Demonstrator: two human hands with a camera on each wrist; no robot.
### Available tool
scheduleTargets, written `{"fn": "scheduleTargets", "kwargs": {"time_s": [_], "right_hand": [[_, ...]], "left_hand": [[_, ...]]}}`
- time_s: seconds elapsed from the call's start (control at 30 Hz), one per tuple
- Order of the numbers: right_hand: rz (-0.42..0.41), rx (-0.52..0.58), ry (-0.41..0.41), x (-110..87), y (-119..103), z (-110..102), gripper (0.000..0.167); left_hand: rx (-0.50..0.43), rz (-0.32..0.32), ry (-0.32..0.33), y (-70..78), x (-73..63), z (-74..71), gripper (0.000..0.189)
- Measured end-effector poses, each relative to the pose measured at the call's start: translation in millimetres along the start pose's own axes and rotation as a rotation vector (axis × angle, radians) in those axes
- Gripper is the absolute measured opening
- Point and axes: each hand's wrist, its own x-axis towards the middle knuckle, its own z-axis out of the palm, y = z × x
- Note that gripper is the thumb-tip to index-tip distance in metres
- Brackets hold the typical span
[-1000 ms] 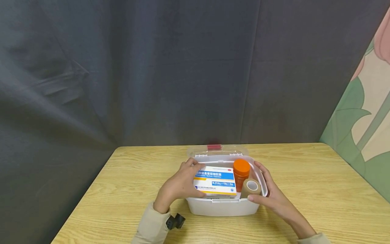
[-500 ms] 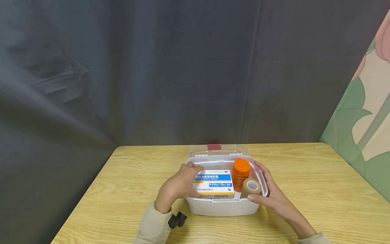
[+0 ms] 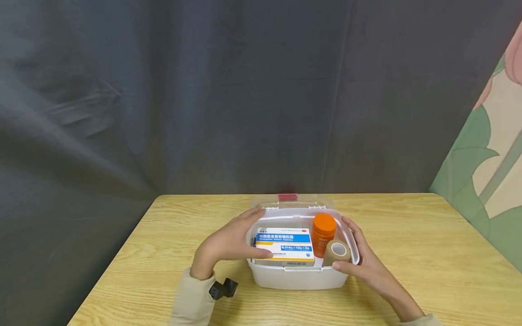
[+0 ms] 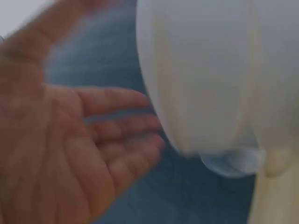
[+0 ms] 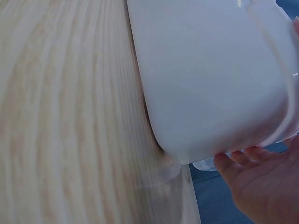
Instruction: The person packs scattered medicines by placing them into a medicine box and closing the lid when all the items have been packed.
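Note:
On the table stands a white plastic medicine box (image 3: 297, 278) with its clear lid (image 3: 261, 200) swung back behind it. Inside at the left lies a white, blue and yellow carton of capsules (image 3: 283, 249). My left hand (image 3: 228, 242) is spread at the box's left end, its thumb over the carton's front edge, fingers near the back rim. In the left wrist view its fingers look extended beside the white wall. My right hand (image 3: 369, 267) holds the box's right end, thumb at the front rim, fingers along the side. An orange bottle (image 3: 323, 235) and a tan bandage roll (image 3: 336, 253) stand inside at the right.
The wooden table (image 3: 163, 271) runs out on both sides of the box. A dark curtain (image 3: 244, 99) hangs behind its back edge. At the right is a flower-patterned panel (image 3: 481, 158). A small black device (image 3: 223, 289) sits on the left sleeve.
The carton has been lowered flatter into the box. My left hand has let go of it and shifted left, fingers spreading. The right hand stays on the box.

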Motion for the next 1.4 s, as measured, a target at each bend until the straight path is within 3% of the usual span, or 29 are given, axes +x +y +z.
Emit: {"fn": "scheduleTargets", "kwargs": {"time_s": [0.2, 0.37, 0.53, 0.63, 0.8, 0.93, 1.07, 1.17, 1.4], "right_hand": [[-0.002, 0.001, -0.007, 0.2, 1.5, 1.3, 0.098], [-0.003, 0.004, -0.009, -0.1, 2.7, 0.5, 0.100], [-0.012, 0.000, -0.034, -1.6, 3.9, -6.4, 0.100], [0.008, -0.037, -0.042, -3.6, 2.8, -11.5, 0.095], [0.060, -0.057, -0.036, 4.5, 1.1, -23.1, 0.074], [0.119, 0.069, -0.031, 21.2, 2.4, -38.5, 0.061], [0.215, 0.156, -0.024, 38.2, 6.8, -55.5, 0.062], [0.315, 0.203, -0.032, 54.1, 13.8, -67.8, 0.068], [0.547, 0.507, -0.046, 84.5, 35.2, -77.6, 0.072]], "left_hand": [[-0.215, 0.016, 0.038, -38.6, -5.4, 5.0, 0.113], [-0.473, 0.053, -0.008, -68.6, -2.3, 22.7, 0.110], [-0.673, 0.119, -0.037, -81.0, 1.4, 37.0, 0.106], [-0.755, 0.117, -0.049, -82.1, 2.3, 42.2, 0.103], [-0.847, 0.048, 0.001, -81.1, 6.2, 41.7, 0.090], [-0.860, -0.042, 0.128, -83.0, 17.9, 36.2, 0.070], [-0.966, -0.137, 0.276, -86.9, 36.8, 29.7, 0.058], [-1.091, -0.180, 0.344, -91.8, 55.4, 26.3, 0.055], [-1.296, -0.376, 0.376, -107.6, 87.2, 35.3, 0.051]]}}
